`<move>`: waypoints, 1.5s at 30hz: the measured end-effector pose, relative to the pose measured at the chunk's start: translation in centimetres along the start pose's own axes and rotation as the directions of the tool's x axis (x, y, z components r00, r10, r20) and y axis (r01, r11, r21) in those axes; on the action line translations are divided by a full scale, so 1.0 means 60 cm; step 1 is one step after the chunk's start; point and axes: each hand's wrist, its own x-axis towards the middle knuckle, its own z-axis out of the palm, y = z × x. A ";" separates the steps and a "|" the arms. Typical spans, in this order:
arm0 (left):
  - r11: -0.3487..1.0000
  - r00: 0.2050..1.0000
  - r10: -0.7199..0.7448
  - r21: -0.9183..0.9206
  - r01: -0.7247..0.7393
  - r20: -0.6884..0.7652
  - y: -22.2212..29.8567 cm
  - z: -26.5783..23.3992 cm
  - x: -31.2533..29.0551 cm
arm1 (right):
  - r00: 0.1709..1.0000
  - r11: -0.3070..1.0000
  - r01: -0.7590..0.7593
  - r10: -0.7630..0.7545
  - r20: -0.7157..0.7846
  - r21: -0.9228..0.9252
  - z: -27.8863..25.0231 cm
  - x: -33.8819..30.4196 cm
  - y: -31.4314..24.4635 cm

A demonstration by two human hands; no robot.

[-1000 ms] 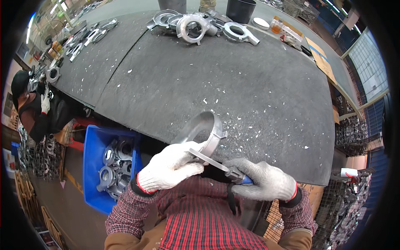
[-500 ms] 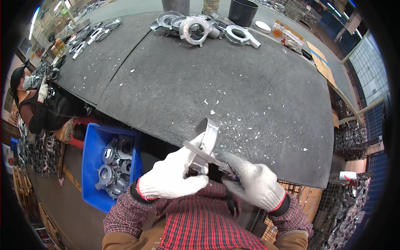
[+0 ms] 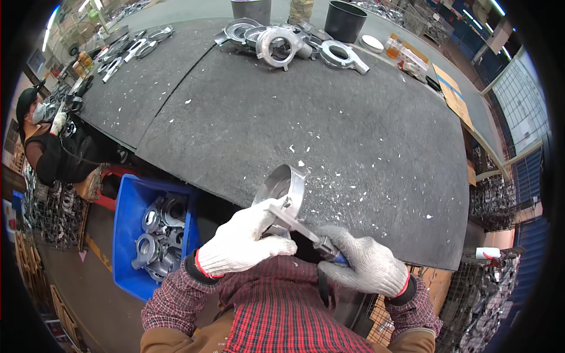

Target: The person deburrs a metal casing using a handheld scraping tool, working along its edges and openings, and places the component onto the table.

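Since a moment ago the metal ring casting (image 3: 282, 191) is tipping more upright at the dark mat's (image 3: 329, 129) near edge, the left hand (image 3: 247, 244) clamping its rim, the right hand (image 3: 365, 265) fisting a file (image 3: 297, 226); stiff, heavy-looking, best gripped by the rim.

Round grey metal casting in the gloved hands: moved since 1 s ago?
Yes. The round grey metal casting has turned edge-on; it still rests at the near edge of the dark felt-covered table.

A metalworking workshop: castings (image 3: 282, 44) piled on workbench (image 3: 365, 135).
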 end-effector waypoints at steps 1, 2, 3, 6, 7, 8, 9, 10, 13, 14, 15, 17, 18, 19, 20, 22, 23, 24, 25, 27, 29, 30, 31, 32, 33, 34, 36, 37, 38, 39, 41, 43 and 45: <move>1.000 1.000 0.001 0.000 -0.001 -0.003 0.000 -0.002 0.001 | 0.998 0.999 0.035 -0.036 0.050 0.019 -0.003 0.001 0.002; 0.992 1.000 -0.010 -0.128 0.010 -0.001 0.001 -0.003 0.001 | 0.992 0.997 0.070 -0.073 0.100 0.039 -0.005 0.002 0.003; 0.967 1.000 -0.025 -0.255 0.025 0.003 0.001 -0.002 -0.001 | 0.992 0.997 0.070 -0.073 0.105 0.039 -0.002 0.002 0.003; 0.967 0.995 -0.082 -0.238 0.094 0.059 0.007 -0.016 0.001 | 0.992 0.994 0.088 -0.094 -0.090 -0.066 0.008 0.001 0.004; 0.922 0.981 -0.133 -0.345 0.175 0.142 -0.003 -0.019 0.005 | 0.992 0.973 0.088 -0.105 -0.068 -0.215 0.011 0.001 0.006; 0.859 0.958 -0.172 -0.441 0.261 0.231 -0.007 -0.021 0.007 | 0.993 0.929 0.087 -0.111 -0.046 -0.360 0.012 -0.001 0.008; 0.850 0.945 -0.219 -0.428 0.307 0.244 -0.003 -0.018 0.005 | 0.989 0.912 0.112 -0.142 -0.048 -0.395 0.014 -0.003 0.007; 0.845 0.942 -0.226 -0.431 0.316 0.247 0.004 -0.025 0.006 | 0.990 0.915 0.110 -0.137 -0.042 -0.389 0.013 -0.003 0.005; 0.879 0.893 -0.286 -0.277 0.389 0.346 0.025 -0.040 0.015 | 0.990 0.873 0.046 -0.106 -0.098 -0.486 0.007 -0.001 -0.014; 0.876 0.890 -0.288 -0.279 0.394 0.353 0.022 -0.038 0.017 | 0.991 0.875 0.039 -0.098 -0.096 -0.483 0.012 -0.006 -0.006; 0.882 0.875 -0.308 -0.233 0.410 0.374 0.019 -0.039 0.018 | 0.984 0.850 0.097 -0.160 -0.079 -0.518 0.021 -0.009 0.004; 0.883 0.854 -0.332 -0.185 0.431 0.401 0.015 -0.043 0.018 | 0.994 0.825 0.068 -0.102 -0.031 -0.561 0.014 -0.009 -0.008; 0.885 0.857 -0.327 -0.190 0.425 0.399 0.016 -0.045 0.017 | 0.982 0.811 0.045 -0.144 -0.125 -0.584 0.023 -0.005 0.011; 0.886 0.860 -0.322 -0.195 0.421 0.396 0.015 -0.046 0.018 | 0.983 0.819 0.048 -0.142 -0.120 -0.572 0.025 -0.011 0.014; 0.885 0.858 -0.323 -0.196 0.423 0.399 0.014 -0.044 0.019 | 0.983 0.827 0.052 -0.140 -0.115 -0.560 0.022 -0.015 0.007; 0.903 0.854 -0.336 -0.121 0.412 0.397 0.011 -0.043 0.019 | 0.995 0.838 0.068 -0.094 -0.020 -0.541 0.012 -0.020 -0.005; 0.900 0.851 -0.342 -0.123 0.419 0.397 0.010 -0.042 0.015 | 0.996 0.847 0.085 -0.054 0.074 -0.524 0.009 -0.019 -0.006; 0.902 0.872 -0.350 -0.129 0.413 0.342 0.010 -0.039 0.010 | 0.996 0.848 0.083 -0.052 0.074 -0.523 0.008 -0.017 0.001; 0.904 0.890 -0.358 -0.135 0.406 0.284 0.009 -0.036 0.005 | 0.992 0.922 0.108 -0.079 0.094 -0.372 0.008 -0.013 0.014; 0.897 0.888 -0.360 -0.154 0.413 0.285 0.009 -0.031 -0.002 | 0.979 0.995 0.076 -0.062 0.192 -0.064 0.002 -0.005 0.023; 0.907 0.923 -0.303 -0.223 0.356 0.238 -0.002 -0.022 -0.016 | 0.946 0.995 0.010 -0.042 0.321 0.100 -0.004 0.009 0.044; 0.905 0.923 -0.309 -0.227 0.360 0.231 -0.007 -0.022 -0.023 | 0.891 0.966 -0.073 -0.049 0.451 0.249 -0.004 0.013 0.055; 0.993 0.981 -0.114 0.038 0.109 0.158 -0.012 -0.023 -0.029 | 0.884 0.953 0.008 -0.148 0.443 0.302 -0.001 0.014 0.058; 0.939 0.985 0.099 0.314 -0.141 0.143 -0.015 -0.024 -0.036 | 0.880 0.953 0.011 -0.153 0.450 0.302 -0.001 0.015 0.055; 0.940 0.993 0.067 0.326 -0.096 0.100 -0.010 -0.023 -0.044 | 0.886 0.959 0.023 -0.150 0.438 0.282 -0.003 0.016 0.050; 0.942 0.994 0.062 0.325 -0.089 0.091 -0.012 -0.021 -0.047 | 0.893 0.965 0.035 -0.147 0.425 0.260 -0.005 0.016 0.045; 0.817 0.982 0.189 0.553 -0.162 0.009 -0.012 -0.019 -0.048 | 0.902 0.988 0.020 -0.085 0.423 0.156 -0.008 0.018 0.027; 0.799 0.990 0.139 0.589 -0.117 0.009 -0.006 -0.020 -0.046 | 0.914 0.999 -0.001 -0.020 0.405 0.051 -0.006 0.021 0.020; 0.795 0.990 0.140 0.596 -0.113 0.002 -0.007 -0.020 -0.046 | 0.914 0.999 0.009 -0.029 0.405 0.051 0.000 0.022 0.018; 0.830 0.985 0.171 0.542 -0.130 -0.026 -0.010 -0.018 -0.046 | 0.950 0.997 0.073 -0.071 0.305 0.002 0.007 0.017 0.015; 0.868 0.987 0.155 0.484 -0.112 -0.050 -0.006 -0.015 -0.042 | 0.979 0.988 0.133 -0.118 0.168 -0.082 0.017 0.011 0.012; 0.958 0.989 0.085 0.284 -0.048 -0.119 -0.017 -0.005 -0.038 | 0.985 0.985 0.137 -0.124 0.122 -0.105 0.021 0.010 0.010; 0.993 0.988 -0.074 -0.106 0.059 -0.136 -0.004 0.005 -0.032 | 0.989 0.985 0.135 -0.128 0.067 -0.111 0.023 0.010 0.009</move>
